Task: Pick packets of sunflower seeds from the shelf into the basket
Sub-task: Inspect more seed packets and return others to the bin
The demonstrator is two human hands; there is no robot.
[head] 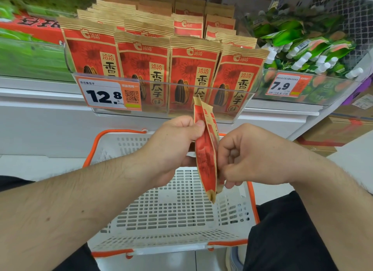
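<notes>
Rows of red and tan sunflower seed packets (141, 68) stand upright in a clear plastic shelf bin (153, 117). A white basket (173, 216) with an orange rim sits on the floor below, and nothing lies in it. Above the basket I hold packets (206, 155) edge-on; they look like two, pressed together. My left hand (173, 149) pinches them from the left, thumb near the top. My right hand (252, 157) grips them from the right, fingers curled around the lower part.
A 12.8 price tag (109, 94) hangs on the bin front. Green pouches with white caps (306, 54) fill the bin to the right, tagged 7.9. Green packets (30, 54) lie at the left. Cardboard boxes (339, 129) stand at the far right. My dark trouser legs flank the basket.
</notes>
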